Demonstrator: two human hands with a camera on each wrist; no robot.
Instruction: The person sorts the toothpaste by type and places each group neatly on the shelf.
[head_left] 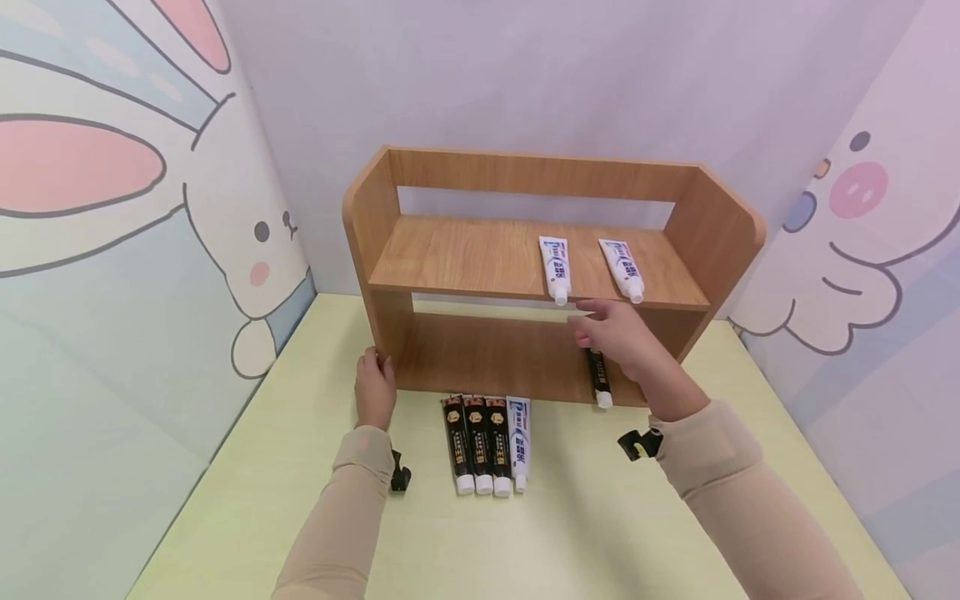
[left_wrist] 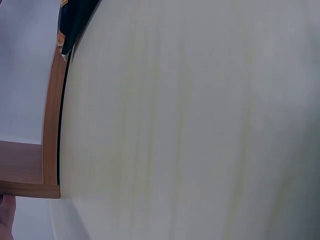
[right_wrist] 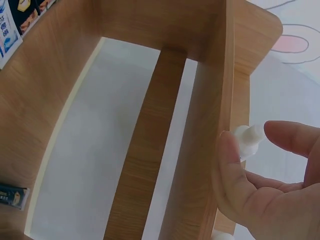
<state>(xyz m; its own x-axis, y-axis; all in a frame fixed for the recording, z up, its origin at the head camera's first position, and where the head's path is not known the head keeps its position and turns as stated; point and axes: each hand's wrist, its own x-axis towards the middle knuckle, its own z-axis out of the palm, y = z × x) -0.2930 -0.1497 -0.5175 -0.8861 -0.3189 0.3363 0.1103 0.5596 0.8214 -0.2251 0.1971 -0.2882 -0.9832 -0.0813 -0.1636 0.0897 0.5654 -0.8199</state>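
Observation:
My left hand (head_left: 375,390) rests against the lower front corner of the wooden shelf's (head_left: 381,325) left side; a fingertip (left_wrist: 6,212) touches the panel. The right hand (head_left: 618,337) is at the upper board's front edge, fingers pointing left, close to the white cap of a white-and-blue toothpaste tube (head_left: 556,268). In the right wrist view, thumb and fingers stand apart about that cap (right_wrist: 247,140). Another white toothpaste tube (head_left: 622,268) lies right of it. Below, a black toothpaste tube (head_left: 599,379) lies on the lower board, partly hidden by my right hand.
In front of the shelf, three black toothpaste tubes (head_left: 477,446) and one white toothpaste tube (head_left: 519,442) lie side by side on the pale yellow table (head_left: 450,550), caps towards me. Walls with cartoon animals (head_left: 247,250) stand at both sides.

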